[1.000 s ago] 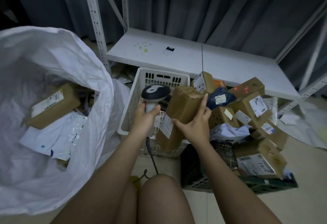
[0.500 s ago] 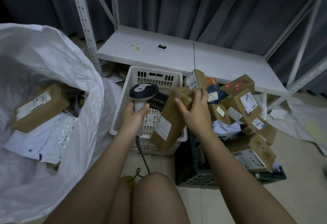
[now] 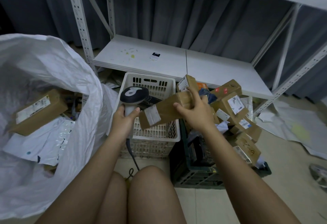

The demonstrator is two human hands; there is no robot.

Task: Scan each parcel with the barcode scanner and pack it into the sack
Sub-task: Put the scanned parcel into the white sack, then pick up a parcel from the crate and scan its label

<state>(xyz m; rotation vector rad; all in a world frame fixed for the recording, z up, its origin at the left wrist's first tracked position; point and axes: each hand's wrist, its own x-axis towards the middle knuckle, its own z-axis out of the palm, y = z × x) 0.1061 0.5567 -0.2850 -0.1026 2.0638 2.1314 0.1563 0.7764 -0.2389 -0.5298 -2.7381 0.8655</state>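
brown parcel (image 3: 165, 111): tilted over white basket (image 3: 152, 136), right hand (image 3: 196, 112) gripping it
scanner (image 3: 134, 97): left hand (image 3: 123, 119) wrapped round handle
sack (image 3: 53, 75): left of basket

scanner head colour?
Dark, near black, with a light grey oval patch on top of the scanner; grip is light grey. Head view.

white slotted plastic basket (image 3: 150, 82) on floor, dark green crate (image 3: 194, 176) just beside it, grey metal shelf (image 3: 212, 68) behind, small card (image 3: 155, 55) on shelf, grey curtain (image 3: 177, 11) backdrop
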